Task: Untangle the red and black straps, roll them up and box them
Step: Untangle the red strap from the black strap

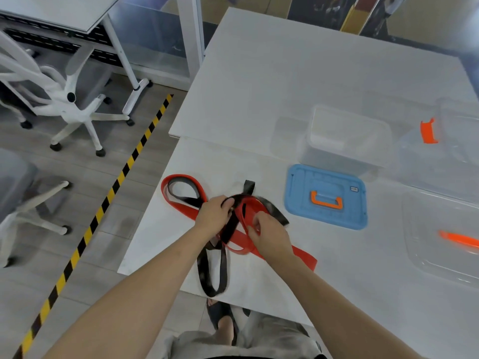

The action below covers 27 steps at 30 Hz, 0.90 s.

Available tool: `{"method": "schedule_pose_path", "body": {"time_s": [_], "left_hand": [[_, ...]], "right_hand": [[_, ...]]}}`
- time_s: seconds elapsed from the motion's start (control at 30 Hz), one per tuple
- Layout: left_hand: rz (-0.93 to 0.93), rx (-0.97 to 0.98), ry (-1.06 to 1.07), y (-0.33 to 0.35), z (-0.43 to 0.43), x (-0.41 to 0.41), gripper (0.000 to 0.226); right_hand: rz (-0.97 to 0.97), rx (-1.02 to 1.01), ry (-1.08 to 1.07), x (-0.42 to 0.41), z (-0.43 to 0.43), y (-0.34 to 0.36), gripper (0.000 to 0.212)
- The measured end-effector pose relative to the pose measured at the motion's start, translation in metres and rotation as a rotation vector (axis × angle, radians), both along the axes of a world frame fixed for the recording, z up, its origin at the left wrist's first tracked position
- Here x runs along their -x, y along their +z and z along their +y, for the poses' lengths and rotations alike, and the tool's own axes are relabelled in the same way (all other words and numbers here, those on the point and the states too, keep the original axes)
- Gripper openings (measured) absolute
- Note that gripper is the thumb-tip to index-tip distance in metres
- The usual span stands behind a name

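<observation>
Far left of the blue plastic lid, the flat red strap makes a loop on the white desk, with the flat black strap threaded inside it. Closer to the lid, the left hand has its fingers curled over the black strap right where the two cross. The palm hides the actual knot, so I honestly can't tell how they're wound. A black loop hangs toward the desk's near edge.

Just left of the lid, the right hand's fingers pinch a red loop, and the red tail runs out under the wrist.

The lid lies flat, orange handle up. Behind it sits a clear plastic box, open on top, with only desk showing through.

Right of the lid everything's blurry and cut off by the frame. There's a clear tub with an orange clip, and nearer, a clear lid with an orange streak. Can't tell what's in the tub.
</observation>
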<state>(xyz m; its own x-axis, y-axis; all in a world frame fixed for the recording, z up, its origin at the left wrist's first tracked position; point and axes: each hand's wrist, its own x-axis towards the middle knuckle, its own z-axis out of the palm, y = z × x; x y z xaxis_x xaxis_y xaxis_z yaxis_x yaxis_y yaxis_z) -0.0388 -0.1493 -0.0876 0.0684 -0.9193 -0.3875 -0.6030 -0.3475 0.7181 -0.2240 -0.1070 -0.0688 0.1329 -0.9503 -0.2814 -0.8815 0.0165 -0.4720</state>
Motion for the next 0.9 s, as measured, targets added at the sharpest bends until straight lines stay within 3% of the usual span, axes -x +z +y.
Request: {"method": "schedule_pose_path", "body": {"time_s": [0.17,0.3,0.53,0.67,0.8,0.9], "left_hand": [[-0.06,-0.073,-0.009,-0.002,-0.01,-0.019,0.041],[-0.068,-0.102,0.014,-0.001,-0.006,-0.027,0.044],[-0.078,-0.062,0.16,0.006,-0.006,-0.032,0.041],[-0.062,-0.072,0.237,0.011,-0.01,-0.035,0.042],[-0.159,-0.073,0.062,0.006,0.004,-0.031,0.033],[-0.171,-0.048,0.085,-0.001,0.014,-0.029,0.027]], "right_hand": [[0.083,-0.078,0.059,-0.018,-0.012,-0.021,0.044],[0.148,-0.051,0.194,-0.024,-0.018,-0.033,0.018],[-0.144,0.053,0.237,0.027,0.003,0.028,0.02],[-0.134,0.041,0.061,0.068,0.023,0.054,0.007],[-0.154,0.008,-0.127,0.096,0.043,0.057,0.004],[-0.059,-0.092,-0.159,0.103,0.055,0.044,0.033]]}}
